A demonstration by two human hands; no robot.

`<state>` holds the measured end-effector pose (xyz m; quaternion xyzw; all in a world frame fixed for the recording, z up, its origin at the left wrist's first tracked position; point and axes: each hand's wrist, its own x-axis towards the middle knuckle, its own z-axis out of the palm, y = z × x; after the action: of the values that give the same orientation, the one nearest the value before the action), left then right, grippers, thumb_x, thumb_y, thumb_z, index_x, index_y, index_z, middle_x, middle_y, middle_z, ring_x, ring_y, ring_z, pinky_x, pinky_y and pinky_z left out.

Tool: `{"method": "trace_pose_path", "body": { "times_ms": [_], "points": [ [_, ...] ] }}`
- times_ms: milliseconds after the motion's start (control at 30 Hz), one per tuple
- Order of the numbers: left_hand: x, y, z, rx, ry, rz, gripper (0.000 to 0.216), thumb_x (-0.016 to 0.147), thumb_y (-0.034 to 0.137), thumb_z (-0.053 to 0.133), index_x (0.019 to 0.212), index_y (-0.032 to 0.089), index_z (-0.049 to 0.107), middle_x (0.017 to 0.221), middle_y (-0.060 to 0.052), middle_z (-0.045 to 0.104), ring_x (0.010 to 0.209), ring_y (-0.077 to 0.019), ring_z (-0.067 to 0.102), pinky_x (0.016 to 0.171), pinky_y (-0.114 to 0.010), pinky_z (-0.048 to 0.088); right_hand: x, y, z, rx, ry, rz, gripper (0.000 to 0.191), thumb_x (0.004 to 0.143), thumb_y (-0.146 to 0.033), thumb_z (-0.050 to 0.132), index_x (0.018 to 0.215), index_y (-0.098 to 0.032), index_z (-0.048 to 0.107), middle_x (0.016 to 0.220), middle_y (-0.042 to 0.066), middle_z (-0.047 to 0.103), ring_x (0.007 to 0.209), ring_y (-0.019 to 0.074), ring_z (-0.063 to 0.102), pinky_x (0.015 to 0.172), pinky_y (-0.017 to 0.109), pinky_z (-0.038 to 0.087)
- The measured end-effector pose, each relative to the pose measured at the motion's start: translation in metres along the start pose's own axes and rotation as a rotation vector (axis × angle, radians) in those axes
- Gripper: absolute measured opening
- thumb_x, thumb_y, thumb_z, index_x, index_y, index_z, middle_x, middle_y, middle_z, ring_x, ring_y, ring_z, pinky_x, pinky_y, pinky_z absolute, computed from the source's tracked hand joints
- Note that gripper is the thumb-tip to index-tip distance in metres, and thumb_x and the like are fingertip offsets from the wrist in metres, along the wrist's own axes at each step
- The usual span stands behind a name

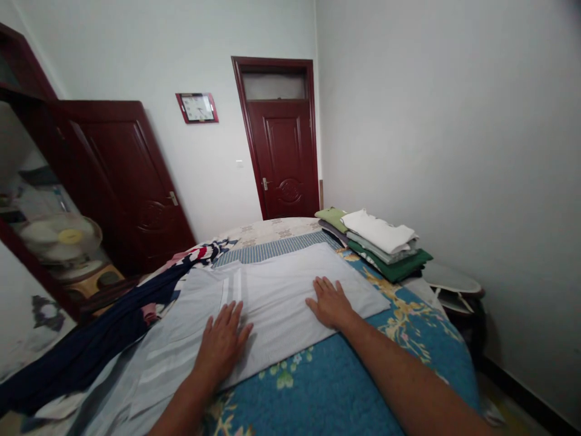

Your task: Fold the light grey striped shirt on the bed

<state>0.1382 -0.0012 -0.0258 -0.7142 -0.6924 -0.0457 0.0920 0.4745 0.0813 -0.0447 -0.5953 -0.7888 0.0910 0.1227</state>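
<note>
A light grey garment (276, 290) with paler stripes lies spread across the bed, its right part flat and roughly rectangular. My left hand (222, 342) rests palm down on it near the stripes, fingers extended. Farther right, my right hand (330, 303) lies flat on the same cloth with its fingers spread. Neither hand grips anything. The garment's left part runs toward the near left corner, and my left forearm hides some of it.
Folded clothes (379, 233) stand in stacks at the bed's far right. Dark blue clothing (122, 321) lies along the left side. Beneath everything is a blue floral bedspread (327, 381). A fan (63, 236) stands at left by an open door (118, 175); a stool-like object (454, 281) is at right.
</note>
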Motion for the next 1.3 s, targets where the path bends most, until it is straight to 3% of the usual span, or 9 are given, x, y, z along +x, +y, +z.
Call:
{"method": "trace_pose_path", "body": {
  "times_ms": [167, 400, 567, 667, 767, 933, 1033, 1300],
  "points": [
    [0.020, 0.054, 0.004, -0.026, -0.113, 0.110, 0.074, 0.109, 0.053, 0.038, 0.170, 0.011, 0.045, 0.176, -0.022, 0.036, 0.165, -0.0379, 0.034, 0.133, -0.061, 0.029, 0.000, 0.001, 0.002, 0.034, 0.021, -0.010, 0.080, 0.109, -0.063, 0.033, 0.174, -0.016, 0.037, 0.180, 0.016, 0.027, 0.170, 0.0342, 0.019, 0.135, 0.063, 0.007],
    [0.058, 0.084, 0.018, -0.026, -0.108, 0.128, 0.074, 0.110, 0.056, 0.040, 0.167, 0.009, 0.048, 0.174, -0.026, 0.039, 0.163, -0.0413, 0.036, 0.131, -0.060, 0.034, 0.001, 0.000, 0.001, 0.029, 0.005, 0.001, 0.083, 0.109, -0.064, 0.032, 0.175, -0.013, 0.033, 0.181, 0.015, 0.024, 0.170, 0.0341, 0.017, 0.135, 0.063, 0.005],
    [0.082, 0.121, 0.026, -0.117, -0.073, 0.157, 0.076, 0.111, 0.062, 0.035, 0.169, 0.014, 0.043, 0.176, -0.025, 0.035, 0.165, -0.0433, 0.030, 0.130, -0.066, 0.030, -0.002, -0.001, 0.001, -0.045, -0.035, 0.023, 0.083, 0.110, -0.061, 0.028, 0.175, -0.009, 0.030, 0.182, 0.015, 0.021, 0.170, 0.0309, 0.014, 0.136, 0.060, 0.004],
    [0.091, 0.126, 0.025, -0.162, -0.083, 0.221, 0.083, 0.109, 0.069, 0.034, 0.169, 0.012, 0.042, 0.176, -0.029, 0.034, 0.165, -0.0445, 0.031, 0.130, -0.067, 0.029, -0.004, 0.002, 0.003, -0.118, -0.029, 0.025, 0.080, 0.111, -0.058, 0.027, 0.174, -0.009, 0.031, 0.182, 0.015, 0.023, 0.170, 0.0315, 0.017, 0.135, 0.062, 0.009],
    [0.095, 0.099, 0.025, -0.149, -0.119, 0.271, 0.083, 0.109, 0.071, 0.029, 0.171, 0.017, 0.040, 0.177, -0.025, 0.033, 0.166, -0.0420, 0.030, 0.132, -0.068, 0.023, -0.002, 0.006, 0.007, -0.170, -0.032, 0.012, 0.079, 0.112, -0.057, 0.025, 0.174, -0.009, 0.032, 0.182, 0.014, 0.023, 0.170, 0.0318, 0.018, 0.135, 0.063, 0.014],
    [0.092, 0.015, 0.024, -0.119, -0.199, 0.145, 0.081, 0.110, 0.069, 0.024, 0.173, 0.019, 0.035, 0.182, -0.021, 0.025, 0.168, -0.0378, 0.025, 0.132, -0.063, 0.023, 0.000, 0.014, 0.015, -0.211, -0.028, -0.001, 0.082, 0.111, -0.060, 0.022, 0.174, -0.008, 0.032, 0.182, 0.014, 0.024, 0.169, 0.0328, 0.020, 0.134, 0.065, 0.018],
    [0.086, -0.030, 0.025, -0.146, -0.246, 0.103, 0.075, 0.112, 0.065, 0.024, 0.172, 0.021, 0.036, 0.181, -0.018, 0.028, 0.169, -0.0333, 0.025, 0.132, -0.058, 0.026, 0.000, 0.017, 0.020, -0.222, -0.008, -0.013, 0.082, 0.110, -0.060, 0.021, 0.173, -0.009, 0.035, 0.181, 0.015, 0.026, 0.168, 0.0334, 0.022, 0.133, 0.066, 0.020],
    [0.052, -0.099, 0.035, -0.203, -0.158, -0.054, 0.072, 0.112, 0.061, 0.021, 0.172, 0.023, 0.034, 0.182, -0.014, 0.030, 0.169, -0.0299, 0.025, 0.134, -0.056, 0.022, 0.003, 0.028, 0.030, -0.247, 0.026, -0.036, 0.083, 0.109, -0.061, 0.019, 0.172, -0.009, 0.037, 0.180, 0.016, 0.031, 0.167, 0.0348, 0.025, 0.132, 0.068, 0.024]
  ]
}}
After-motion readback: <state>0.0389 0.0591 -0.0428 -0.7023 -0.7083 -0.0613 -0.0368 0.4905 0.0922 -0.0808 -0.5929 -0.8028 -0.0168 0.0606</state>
